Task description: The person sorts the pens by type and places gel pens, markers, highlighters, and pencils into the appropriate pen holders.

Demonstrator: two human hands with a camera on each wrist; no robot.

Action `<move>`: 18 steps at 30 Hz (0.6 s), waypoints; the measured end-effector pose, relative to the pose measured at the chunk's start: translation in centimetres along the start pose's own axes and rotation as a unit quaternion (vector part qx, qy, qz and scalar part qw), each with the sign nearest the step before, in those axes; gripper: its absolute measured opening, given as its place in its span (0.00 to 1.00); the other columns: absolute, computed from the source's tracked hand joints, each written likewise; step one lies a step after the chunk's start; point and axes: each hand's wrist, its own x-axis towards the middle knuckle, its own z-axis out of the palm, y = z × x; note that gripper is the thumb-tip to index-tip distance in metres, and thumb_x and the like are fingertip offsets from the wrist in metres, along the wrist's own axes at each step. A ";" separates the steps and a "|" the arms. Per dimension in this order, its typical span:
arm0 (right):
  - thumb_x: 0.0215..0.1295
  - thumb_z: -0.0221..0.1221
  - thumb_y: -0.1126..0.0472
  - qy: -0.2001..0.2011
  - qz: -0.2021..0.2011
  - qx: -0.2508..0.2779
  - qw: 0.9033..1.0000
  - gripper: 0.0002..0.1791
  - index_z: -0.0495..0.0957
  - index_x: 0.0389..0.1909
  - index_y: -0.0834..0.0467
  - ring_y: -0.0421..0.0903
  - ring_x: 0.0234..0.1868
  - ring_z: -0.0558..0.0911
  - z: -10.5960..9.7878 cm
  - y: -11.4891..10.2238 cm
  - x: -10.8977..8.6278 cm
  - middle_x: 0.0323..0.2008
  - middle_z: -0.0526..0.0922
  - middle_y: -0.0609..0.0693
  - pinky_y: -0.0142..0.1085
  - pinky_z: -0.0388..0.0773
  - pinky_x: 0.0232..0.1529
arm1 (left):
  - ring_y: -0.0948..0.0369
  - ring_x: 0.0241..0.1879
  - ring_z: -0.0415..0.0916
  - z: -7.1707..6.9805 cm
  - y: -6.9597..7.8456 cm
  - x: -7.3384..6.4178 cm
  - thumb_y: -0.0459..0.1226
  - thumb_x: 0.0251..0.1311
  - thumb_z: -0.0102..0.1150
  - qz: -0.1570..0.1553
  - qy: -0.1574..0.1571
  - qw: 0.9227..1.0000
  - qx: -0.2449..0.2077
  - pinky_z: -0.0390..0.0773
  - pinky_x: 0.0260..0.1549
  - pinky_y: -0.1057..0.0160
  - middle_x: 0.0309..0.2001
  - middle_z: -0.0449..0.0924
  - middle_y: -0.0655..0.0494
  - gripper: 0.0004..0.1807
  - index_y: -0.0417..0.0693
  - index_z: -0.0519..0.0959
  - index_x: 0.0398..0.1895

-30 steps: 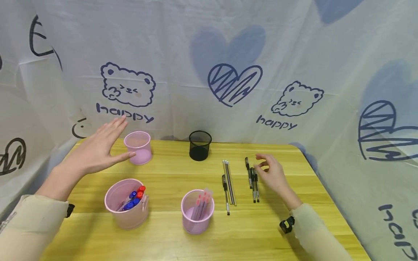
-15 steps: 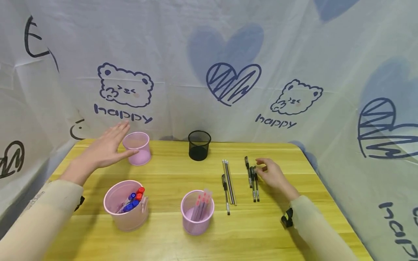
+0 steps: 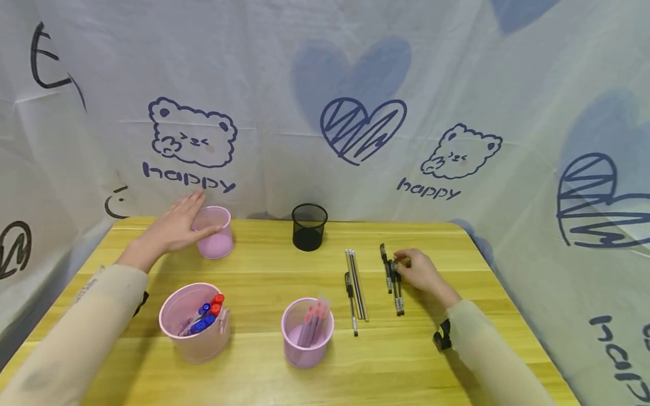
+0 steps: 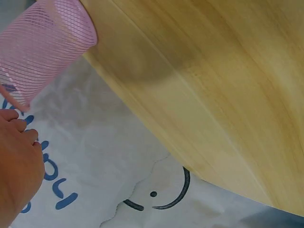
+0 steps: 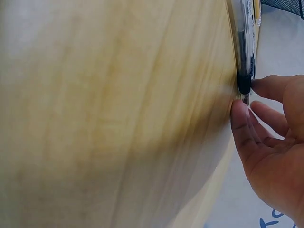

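Observation:
At the far left, my left hand (image 3: 175, 228) is spread with straight fingers beside the pink mesh pen cup (image 3: 215, 243); its thumb crosses in front of the cup's rim. The left wrist view shows the fingertips close to the rim of that pink cup (image 4: 47, 47); whether they touch it cannot be told. On the right, my right hand (image 3: 420, 270) has thumb and fingers at the upper ends of two black gel pens (image 3: 398, 290), pinching them on the table. A further black pen (image 3: 387, 270) lies against their left side.
A black mesh cup (image 3: 308, 228) stands at the back. Several pencils (image 3: 357, 287) and another black pen (image 3: 351, 304) lie mid-table. In front stand a pink bucket (image 3: 195, 338) with red and blue markers (image 3: 205, 321) and a pink cup (image 3: 306, 355) with pink-tipped pens (image 3: 312, 324).
My left hand has moved right and slightly down toward the far pink cup. The right hand's fingers have closed in on the pens, whose lower ends have drawn together.

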 end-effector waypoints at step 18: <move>0.73 0.60 0.65 -0.027 0.044 0.037 0.998 0.21 0.77 0.62 0.72 0.60 0.51 0.83 -0.3 -0.3 0.0 0.52 0.81 0.65 0.43 0.88 0.43 | 0.34 0.80 0.37 1.4 -0.8 0.5 0.66 0.72 0.46 -0.004 -0.013 1.000 0.008 0.40 0.79 0.36 0.82 0.38 0.30 0.57 0.27 0.45 0.81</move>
